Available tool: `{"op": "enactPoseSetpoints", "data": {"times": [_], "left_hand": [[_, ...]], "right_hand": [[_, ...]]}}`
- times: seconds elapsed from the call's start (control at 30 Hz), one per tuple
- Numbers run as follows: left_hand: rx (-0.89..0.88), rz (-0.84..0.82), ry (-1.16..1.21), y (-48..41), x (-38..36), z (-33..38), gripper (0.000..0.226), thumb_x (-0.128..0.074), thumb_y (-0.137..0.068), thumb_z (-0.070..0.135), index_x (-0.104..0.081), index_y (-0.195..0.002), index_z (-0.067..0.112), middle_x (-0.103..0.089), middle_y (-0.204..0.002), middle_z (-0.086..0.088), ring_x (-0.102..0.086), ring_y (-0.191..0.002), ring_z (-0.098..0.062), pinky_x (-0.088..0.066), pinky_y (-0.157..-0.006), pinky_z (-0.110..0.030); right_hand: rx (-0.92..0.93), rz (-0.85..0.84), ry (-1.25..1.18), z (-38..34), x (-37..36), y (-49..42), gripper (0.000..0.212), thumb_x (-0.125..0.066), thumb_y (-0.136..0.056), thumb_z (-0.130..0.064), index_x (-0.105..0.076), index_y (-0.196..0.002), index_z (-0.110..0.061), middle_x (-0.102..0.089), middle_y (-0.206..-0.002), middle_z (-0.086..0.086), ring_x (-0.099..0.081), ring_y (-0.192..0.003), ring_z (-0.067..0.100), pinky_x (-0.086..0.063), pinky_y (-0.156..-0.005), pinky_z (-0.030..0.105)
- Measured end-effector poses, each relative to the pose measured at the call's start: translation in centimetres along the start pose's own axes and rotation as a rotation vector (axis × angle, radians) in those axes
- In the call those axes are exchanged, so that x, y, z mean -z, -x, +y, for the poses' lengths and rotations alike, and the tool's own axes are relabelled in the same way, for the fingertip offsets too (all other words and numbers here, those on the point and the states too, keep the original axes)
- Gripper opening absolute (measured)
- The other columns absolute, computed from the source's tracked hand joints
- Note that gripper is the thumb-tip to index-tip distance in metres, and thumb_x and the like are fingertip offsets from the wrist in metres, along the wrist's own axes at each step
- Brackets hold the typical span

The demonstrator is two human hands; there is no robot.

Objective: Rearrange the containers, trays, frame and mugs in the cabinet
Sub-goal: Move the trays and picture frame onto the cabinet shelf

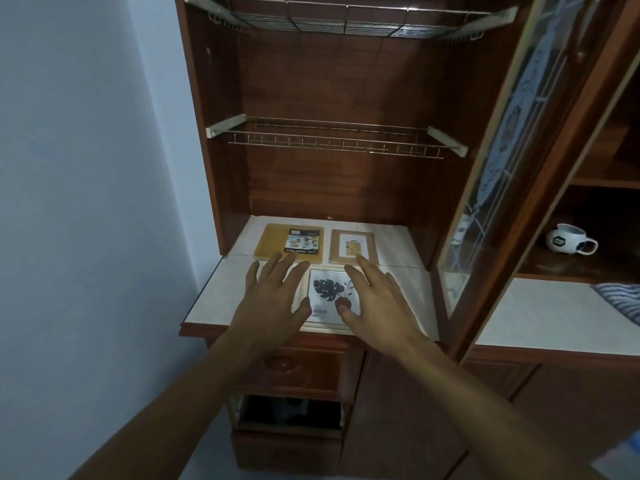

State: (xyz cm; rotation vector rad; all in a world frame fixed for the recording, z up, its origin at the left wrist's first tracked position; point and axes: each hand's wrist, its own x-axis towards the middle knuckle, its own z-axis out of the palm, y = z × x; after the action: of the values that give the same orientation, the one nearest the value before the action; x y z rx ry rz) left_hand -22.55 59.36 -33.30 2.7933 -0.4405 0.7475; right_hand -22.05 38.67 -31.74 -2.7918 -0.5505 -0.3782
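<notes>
On the pale counter [214, 292] of the cabinet, close to its front lip, lay the picture frame [329, 301], flat and face up. The person's left hand [273, 299] and right hand [377, 299] were spread over its two sides, fingers straight and apart, gripping nothing. The right thumb lay across the print, but whether either palm actually touched the frame I could not tell.

The step looked to me like taking up the frame by its two long edges. To do that well, the fingertips would want to slip under the rim from both sides, with the thumbs on the moulding, not the glazing. The frame should then come up level, because it sat near enough to the lip to slide off if pushed. The open glass door [502, 174] stood near the right elbow and would need minding.

The frame had a thin pale ribbed border and a smooth, faintly shiny face over a dark leaf print. Behind it lay two flat rectangles, a yellowish food tray [273, 245] with a printed label and a smaller wood-rimmed tray [353, 245]. A rounded white mug [568, 239] sat in the next bay, and a thin wire rack [329, 140] crossed the dark polished wood above.
</notes>
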Motion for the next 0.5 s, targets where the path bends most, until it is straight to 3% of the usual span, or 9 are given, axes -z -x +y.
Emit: {"op": "enactPoseSetpoints", "data": {"times": [0.2,0.43,0.5], "left_hand": [[0.019,-0.015,0.02,-2.2,-1.7,-1.7,0.065,-0.048,-0.084,0.05,-0.044,-0.142,0.019,-0.038,-0.152,-0.008,-0.029,-0.143,-0.032,-0.017,-0.113,-0.064],[-0.055,0.027,0.034,-5.9,-4.0,-5.6,0.061,-0.039,-0.085,0.05,-0.05,-0.134,0.015,-0.05,-0.142,-0.012,-0.043,-0.134,-0.036,-0.029,-0.105,-0.068],[-0.07,0.041,0.035,-7.1,-4.8,-6.8,0.058,-0.044,-0.084,0.048,-0.051,-0.131,0.014,-0.053,-0.139,-0.013,-0.046,-0.132,-0.037,-0.031,-0.104,-0.067]], "right_hand": [[-0.009,-0.034,-0.011,1.0,-1.2,-3.0,0.072,-0.055,-0.094,-0.042,-0.02,-0.154,-0.024,-0.007,-0.164,0.001,-0.006,-0.151,0.02,-0.008,-0.121,0.04],[-0.04,-0.027,0.008,1.6,-3.2,-7.4,0.072,-0.057,-0.094,-0.041,-0.02,-0.154,-0.024,-0.004,-0.164,0.001,-0.004,-0.151,0.021,-0.006,-0.121,0.04],[-0.059,-0.024,0.019,1.7,-3.7,-8.8,0.072,-0.057,-0.094,-0.04,-0.02,-0.154,-0.023,-0.004,-0.164,0.001,-0.003,-0.151,0.021,-0.006,-0.121,0.04]]}}
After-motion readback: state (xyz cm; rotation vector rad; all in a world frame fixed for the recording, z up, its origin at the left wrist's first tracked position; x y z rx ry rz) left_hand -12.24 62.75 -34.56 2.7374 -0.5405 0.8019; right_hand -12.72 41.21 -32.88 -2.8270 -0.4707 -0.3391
